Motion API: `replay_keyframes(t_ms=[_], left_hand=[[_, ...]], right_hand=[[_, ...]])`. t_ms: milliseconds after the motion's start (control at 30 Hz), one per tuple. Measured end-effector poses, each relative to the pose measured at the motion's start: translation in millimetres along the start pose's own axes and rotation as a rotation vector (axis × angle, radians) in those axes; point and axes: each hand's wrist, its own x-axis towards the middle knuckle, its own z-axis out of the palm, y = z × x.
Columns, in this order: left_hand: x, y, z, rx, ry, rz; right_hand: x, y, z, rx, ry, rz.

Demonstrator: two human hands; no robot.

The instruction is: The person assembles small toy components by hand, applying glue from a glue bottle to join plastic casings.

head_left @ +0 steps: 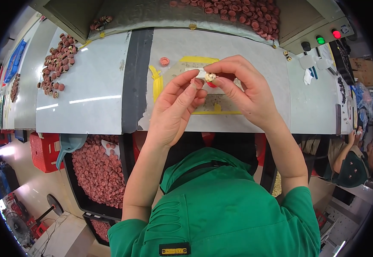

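Over the middle of the table, my left hand [173,105] is closed, pinching a small pinkish shell piece [196,83] mostly hidden by the fingers. Close to it, thumb and forefinger of my right hand [247,92] grip a small cream-coloured, dark-speckled lump [211,77]. The two hands almost meet. Just under the lump shows something small and red [211,85]; I cannot make out what it is. Below both hands lies a greyish work plate [227,103] edged with yellow tape. A single cup-shaped pink shell [164,61] rests on the table past my left hand.
Reddish-brown round pieces [58,64] are heaped on the table's left part. More pink shells [255,17] lie in the metal-framed opening ahead, beside green and red buttons [321,39]. Below left, a black crate [96,171] holds many pink shells, with a blue-grey scoop [71,143].
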Motion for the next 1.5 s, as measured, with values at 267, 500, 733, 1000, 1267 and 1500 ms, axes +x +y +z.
replay_keyframes(t_ms=[267, 500, 733, 1000, 1267, 1500], left_hand=[[1, -5, -6, -0.045, -0.063, 0.021], [-1, -7, 5, 0.097, 0.035, 0.080], [2, -7, -4, 0.075, -0.044, 0.026], [2, -7, -2, 0.135, -0.054, -0.007], [-1, -6, -3, 0.050, -0.094, 0.014], [-3, -1, 2, 0.130, -0.058, -0.023]], right_hand=[[0, -7, 8, -0.166, -0.056, -0.096], [-7, 0, 19, -0.013, 0.030, 0.034], [-8, 5, 19, -0.275, 0.076, -0.257], [-13, 9, 21, -0.292, 0.088, -0.261], [-11, 3, 16, -0.152, 0.018, -0.104], [-1, -2, 5, -0.101, -0.125, -0.076]])
